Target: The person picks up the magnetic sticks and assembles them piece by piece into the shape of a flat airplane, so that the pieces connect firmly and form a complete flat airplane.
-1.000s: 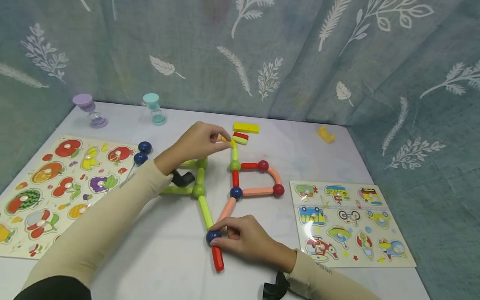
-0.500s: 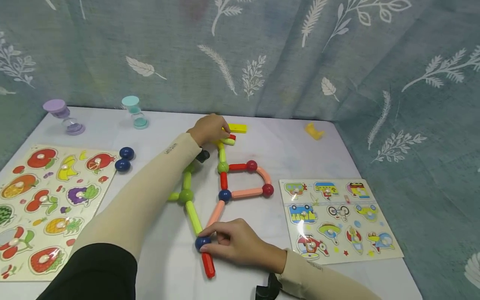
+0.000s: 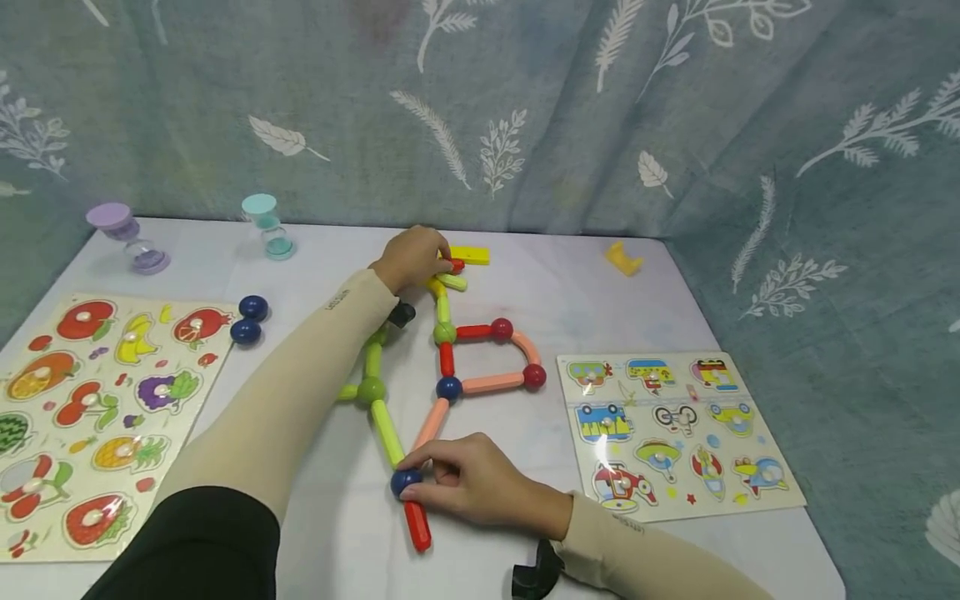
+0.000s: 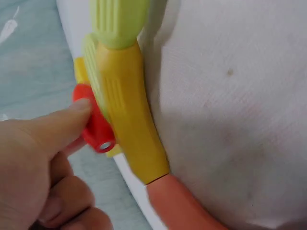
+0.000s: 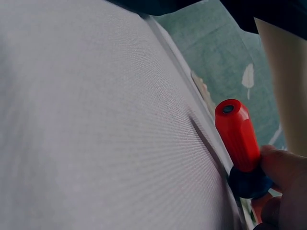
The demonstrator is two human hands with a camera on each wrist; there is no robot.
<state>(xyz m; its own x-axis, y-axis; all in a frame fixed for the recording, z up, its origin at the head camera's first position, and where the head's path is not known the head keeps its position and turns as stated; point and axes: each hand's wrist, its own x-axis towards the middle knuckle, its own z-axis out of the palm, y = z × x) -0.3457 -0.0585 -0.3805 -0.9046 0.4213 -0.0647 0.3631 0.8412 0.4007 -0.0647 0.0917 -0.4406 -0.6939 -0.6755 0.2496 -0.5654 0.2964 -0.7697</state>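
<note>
At the far side of the table my left hand [image 3: 411, 260] pinches a short red magnetic stick [image 4: 96, 122] between thumb and fingers. The stick lies close beside a curved yellow stick [image 4: 127, 105], which joins a light green stick [image 4: 119, 21]. These belong to a flat figure of magnetic sticks and balls in the middle. My right hand [image 3: 480, 483] pinches the blue ball [image 3: 403, 484] at the figure's near end, where a red stick [image 3: 417, 527] points toward me. A loop with two dark red balls [image 3: 534, 377] forms its right side. My left forearm hides part of the green left side.
A fruit puzzle board [image 3: 112, 417] lies on the left, with two blue balls [image 3: 253, 307] by its corner. A vehicle puzzle board [image 3: 678, 433] is on the right. Two sand timers [image 3: 270, 229] stand at the back left, near a yellow block [image 3: 471, 255] and a small yellow piece [image 3: 624, 259].
My left hand has left the figure's curved yellow stick, reached farther back and taken hold of the short red stick. The right hand keeps its pinch on the blue ball.
</note>
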